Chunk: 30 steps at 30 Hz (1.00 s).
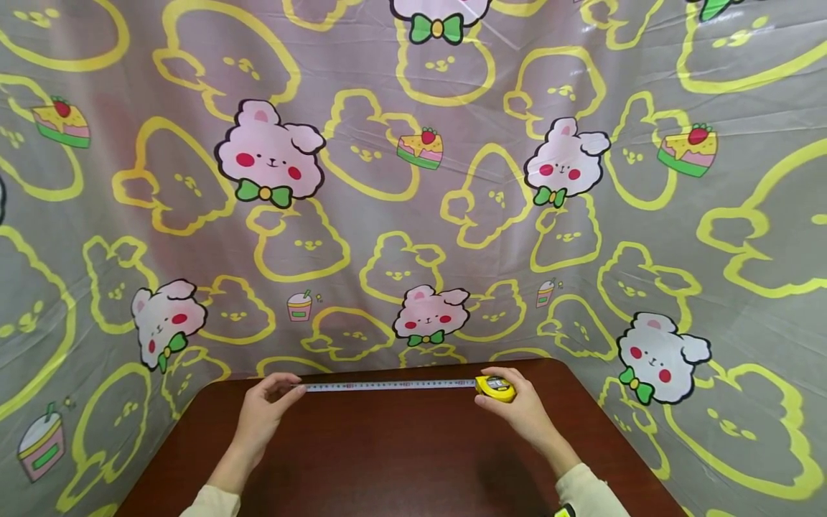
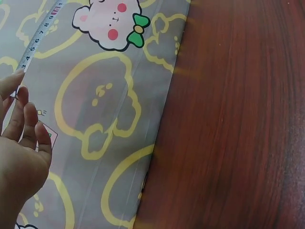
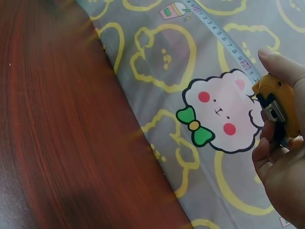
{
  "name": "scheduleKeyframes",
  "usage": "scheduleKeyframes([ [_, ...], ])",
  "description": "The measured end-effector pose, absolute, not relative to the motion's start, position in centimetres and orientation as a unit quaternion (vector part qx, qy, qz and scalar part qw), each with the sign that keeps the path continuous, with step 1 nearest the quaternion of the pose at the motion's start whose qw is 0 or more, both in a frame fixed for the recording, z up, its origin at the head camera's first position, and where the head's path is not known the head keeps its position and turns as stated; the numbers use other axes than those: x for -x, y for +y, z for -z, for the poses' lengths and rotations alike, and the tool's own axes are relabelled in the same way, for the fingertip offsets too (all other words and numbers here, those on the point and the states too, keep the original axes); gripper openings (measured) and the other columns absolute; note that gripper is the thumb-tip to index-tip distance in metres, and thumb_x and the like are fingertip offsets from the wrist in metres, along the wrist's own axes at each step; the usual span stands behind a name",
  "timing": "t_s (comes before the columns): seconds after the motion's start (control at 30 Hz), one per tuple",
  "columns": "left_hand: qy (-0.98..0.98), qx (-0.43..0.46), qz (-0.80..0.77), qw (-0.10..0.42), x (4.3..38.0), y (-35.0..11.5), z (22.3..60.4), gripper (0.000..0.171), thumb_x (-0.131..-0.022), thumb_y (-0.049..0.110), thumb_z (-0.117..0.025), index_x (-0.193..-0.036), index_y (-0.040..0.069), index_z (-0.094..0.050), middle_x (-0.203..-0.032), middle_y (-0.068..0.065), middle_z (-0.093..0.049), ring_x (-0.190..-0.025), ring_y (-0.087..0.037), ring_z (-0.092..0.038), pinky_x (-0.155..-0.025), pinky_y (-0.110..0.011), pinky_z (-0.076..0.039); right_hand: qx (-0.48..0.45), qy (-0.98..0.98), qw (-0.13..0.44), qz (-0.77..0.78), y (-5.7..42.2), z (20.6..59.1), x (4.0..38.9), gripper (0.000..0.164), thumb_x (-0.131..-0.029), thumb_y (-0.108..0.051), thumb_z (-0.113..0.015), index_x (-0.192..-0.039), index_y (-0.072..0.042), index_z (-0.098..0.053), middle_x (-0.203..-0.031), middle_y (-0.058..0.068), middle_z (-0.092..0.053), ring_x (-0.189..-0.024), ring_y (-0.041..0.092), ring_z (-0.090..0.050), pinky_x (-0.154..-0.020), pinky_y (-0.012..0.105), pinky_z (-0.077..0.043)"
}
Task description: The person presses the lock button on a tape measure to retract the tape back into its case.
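A yellow tape measure (image 1: pixel 496 388) is gripped in my right hand (image 1: pixel 526 409), its case between thumb and fingers. From it the white blade (image 1: pixel 388 385) runs out straight to the left, held up near the table's far edge. My left hand (image 1: pixel 265 413) pinches the blade's free end between thumb and forefinger; the very tip is hidden by the fingers. In the left wrist view, the other fingers of that hand (image 2: pixel 21 138) are bent below the blade (image 2: pixel 38 38). The right wrist view shows the case (image 3: pixel 277 107) with its metal belt clip facing the camera.
A dark red-brown wooden table (image 1: pixel 388 459) lies beneath both hands. Around its back and sides hangs a grey curtain (image 1: pixel 368 215) printed with yellow outlines and white cartoon animals. Pale sleeves (image 1: pixel 584 492) cover the forearms.
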State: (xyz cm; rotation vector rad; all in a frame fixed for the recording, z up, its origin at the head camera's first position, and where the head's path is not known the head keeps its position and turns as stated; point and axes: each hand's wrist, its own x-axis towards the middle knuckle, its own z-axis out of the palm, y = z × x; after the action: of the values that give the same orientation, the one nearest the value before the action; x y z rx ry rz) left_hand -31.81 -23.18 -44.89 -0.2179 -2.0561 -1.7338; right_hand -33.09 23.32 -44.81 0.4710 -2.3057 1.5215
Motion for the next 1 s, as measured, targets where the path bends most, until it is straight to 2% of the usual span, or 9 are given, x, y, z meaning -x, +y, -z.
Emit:
scheduleKeyframes([
  [0.33, -0.740, 0.095, 0.629, 0.217, 32.1, -21.6, 45.2, 0.021, -0.092, 0.010, -0.080, -0.108, 0.000, -0.071, -0.097, -0.009, -0.068, -0.087, -0.014, -0.061, -0.077, -0.024, -0.048, -0.164, -0.808, 0.159, -0.543, 21.9, 45.0, 33.0, 0.046, -0.081, -0.022, -0.091, -0.122, -0.019, -0.072, -0.117, 0.004, -0.061, -0.101, 0.025, -0.058, -0.080, 0.029, -0.053],
  [0.47, -0.734, 0.103, 0.635, 0.215, 32.1, -21.0, 45.3, 0.021, -0.092, 0.008, -0.080, -0.109, 0.000, -0.071, -0.097, -0.010, -0.068, -0.086, -0.014, -0.061, -0.077, -0.024, -0.048, -0.166, -0.805, 0.160, -0.547, 21.2, 45.1, 33.0, 0.047, -0.081, -0.021, -0.091, -0.123, -0.016, -0.071, -0.117, 0.005, -0.060, -0.100, 0.024, -0.058, -0.079, 0.029, -0.052],
  [0.7, -0.733, 0.105, 0.637, 0.215, 31.9, -20.0, 45.3, 0.020, -0.091, 0.008, -0.081, -0.106, 0.000, -0.072, -0.093, -0.010, -0.068, -0.085, -0.016, -0.060, -0.075, -0.025, -0.048, -0.160, -0.797, 0.171, -0.556, 20.2, 45.6, 33.0, 0.048, -0.080, -0.009, -0.090, -0.124, -0.010, -0.071, -0.116, 0.007, -0.059, -0.098, 0.024, -0.057, -0.077, 0.028, -0.053],
  [1.0, -0.728, 0.107, 0.641, 0.216, 32.0, -19.4, 45.4, 0.019, -0.091, 0.008, -0.081, -0.105, 0.000, -0.072, -0.093, -0.010, -0.068, -0.084, -0.016, -0.060, -0.075, -0.025, -0.048, -0.175, -0.791, 0.179, -0.559, 19.4, 45.5, 32.8, 0.046, -0.079, -0.015, -0.092, -0.121, -0.013, -0.072, -0.114, 0.005, -0.060, -0.099, 0.024, -0.057, -0.078, 0.028, -0.053],
])
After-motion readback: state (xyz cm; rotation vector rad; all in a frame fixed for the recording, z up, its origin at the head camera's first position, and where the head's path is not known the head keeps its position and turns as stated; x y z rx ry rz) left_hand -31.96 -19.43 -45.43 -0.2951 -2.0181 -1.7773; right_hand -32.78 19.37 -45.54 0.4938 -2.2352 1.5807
